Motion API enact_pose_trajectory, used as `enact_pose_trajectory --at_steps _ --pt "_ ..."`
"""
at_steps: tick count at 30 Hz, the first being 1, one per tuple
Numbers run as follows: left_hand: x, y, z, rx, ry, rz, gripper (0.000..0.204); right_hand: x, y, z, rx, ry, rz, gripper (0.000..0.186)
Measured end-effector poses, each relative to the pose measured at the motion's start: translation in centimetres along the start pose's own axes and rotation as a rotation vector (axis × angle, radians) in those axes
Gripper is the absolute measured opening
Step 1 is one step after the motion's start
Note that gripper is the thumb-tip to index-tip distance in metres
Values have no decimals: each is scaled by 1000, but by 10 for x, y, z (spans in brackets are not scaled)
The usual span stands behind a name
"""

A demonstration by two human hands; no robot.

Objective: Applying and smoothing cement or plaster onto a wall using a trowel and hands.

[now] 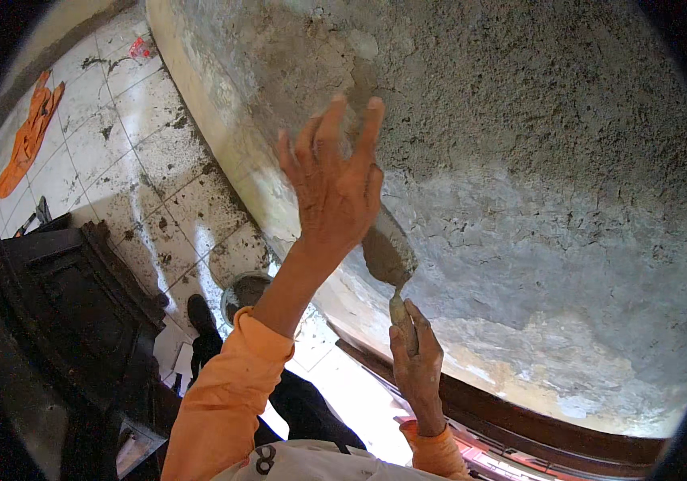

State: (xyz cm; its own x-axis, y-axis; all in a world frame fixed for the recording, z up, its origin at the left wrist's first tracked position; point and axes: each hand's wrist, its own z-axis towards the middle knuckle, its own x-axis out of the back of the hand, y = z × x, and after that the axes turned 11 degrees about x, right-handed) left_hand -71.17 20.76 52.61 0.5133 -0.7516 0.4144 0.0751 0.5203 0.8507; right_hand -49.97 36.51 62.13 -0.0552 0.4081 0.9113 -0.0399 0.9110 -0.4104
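My right hand (418, 361) is closed around the handle of a trowel (390, 250). Its blade is coated with grey mortar and points up along the wall, its tip hidden behind my left hand. My left hand (334, 180) is raised in front of the wall with its fingers spread, slightly blurred, and holds nothing. Behind both hands is the wall (488, 232), rough dark plaster in its upper right part and smoother, patchy grey lower down.
A bucket (245, 290) stands on the tiled floor (131, 120), which is spattered with mortar. Dark carved furniture (71, 321) fills the lower left. An orange cloth (32, 136) and a red scrap (141, 50) lie farther off. Brown wooden trim (520, 413) borders the wall's lower edge.
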Motion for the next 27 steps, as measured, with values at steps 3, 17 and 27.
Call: enact_pose_trajectory --at_steps 3,17,27 --pt "-13 6 -4 3 -19 37 83 -4 4 -6 -52 -6 34 45" --pt "-1 -87 -36 656 181 -460 42 11 -37 49 223 111 -82 51" --pt "39 -198 -248 584 -294 -107 35 -29 -65 102 92 163 65 52"
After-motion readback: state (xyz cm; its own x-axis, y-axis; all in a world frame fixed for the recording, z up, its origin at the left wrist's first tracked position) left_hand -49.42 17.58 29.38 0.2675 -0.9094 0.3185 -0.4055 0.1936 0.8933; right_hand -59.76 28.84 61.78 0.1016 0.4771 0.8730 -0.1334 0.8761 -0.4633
